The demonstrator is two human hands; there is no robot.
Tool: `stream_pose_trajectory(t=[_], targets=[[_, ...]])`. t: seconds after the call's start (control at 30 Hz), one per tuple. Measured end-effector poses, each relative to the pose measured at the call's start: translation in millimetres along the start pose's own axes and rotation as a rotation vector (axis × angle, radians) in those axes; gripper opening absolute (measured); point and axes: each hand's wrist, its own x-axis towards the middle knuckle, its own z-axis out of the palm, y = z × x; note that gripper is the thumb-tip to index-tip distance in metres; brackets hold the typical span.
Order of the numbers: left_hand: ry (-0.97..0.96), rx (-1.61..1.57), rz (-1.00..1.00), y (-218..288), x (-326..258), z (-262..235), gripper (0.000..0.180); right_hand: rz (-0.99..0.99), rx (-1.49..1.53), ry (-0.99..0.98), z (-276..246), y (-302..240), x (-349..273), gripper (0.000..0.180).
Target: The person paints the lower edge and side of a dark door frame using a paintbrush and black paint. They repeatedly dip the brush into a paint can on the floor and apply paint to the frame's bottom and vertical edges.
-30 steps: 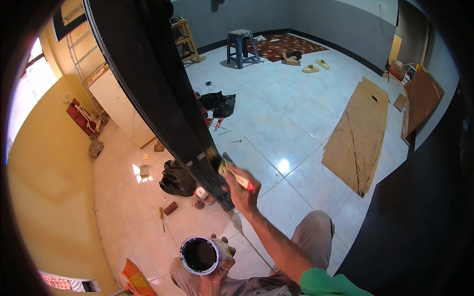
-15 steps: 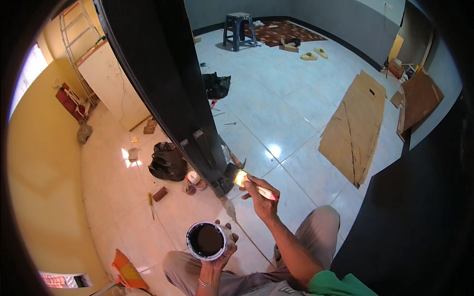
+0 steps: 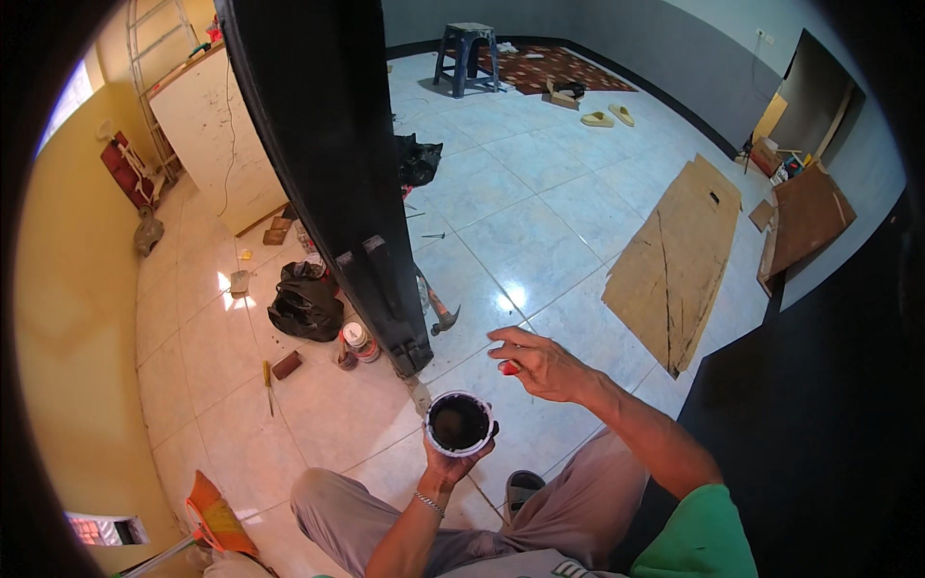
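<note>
My left hand [image 3: 461, 464] is closed around a small white tub [image 3: 431, 424] of dark paint, held up with its mouth facing me. Above and to the right of the tub, my right hand [image 3: 541, 366] grips a paintbrush [image 3: 508, 368]. Only the red end of its handle shows; the bristles are hidden. In front of both hands stands a tall black post [image 3: 318, 144], its foot [image 3: 412, 358] on the tiles just beyond the tub. The brush is apart from the post and the tub.
Left of the post are a black plastic bag [image 3: 306, 304], a lidded jar [image 3: 358, 339] and a brown block [image 3: 287, 364]. A hammer [image 3: 443, 314] lies behind its foot. A board [image 3: 674, 260] lies to the right; a blue stool [image 3: 467, 58] stands far back.
My right hand has drawn the brush away from the foot of the post, to the right, and turned it. The tub in my left hand has come up and to the right.
</note>
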Motion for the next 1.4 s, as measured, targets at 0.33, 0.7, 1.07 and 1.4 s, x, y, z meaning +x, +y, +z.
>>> stream_pose_trajectory(t=[0.33, 0.7, 1.07, 1.4], targets=[[0.154, 0.291, 0.035, -36, 62, -5, 0.07, 0.04, -0.638, -0.539, 12, -22, -13, 0.12], [0.223, 0.375, -0.073, -84, 127, -13, 0.078, 0.198, -0.695, -0.525, -14, 34, -55, 0.083], [0.757, 1.505, -0.176, -27, 29, 17, 0.048, 0.263, -0.837, -0.436, -1, 172, -54, 0.079], [-0.011, 2.368, -0.441, -7, -39, 178, 0.055, 0.39, -0.762, -0.434, 37, 232, -30, 0.079]])
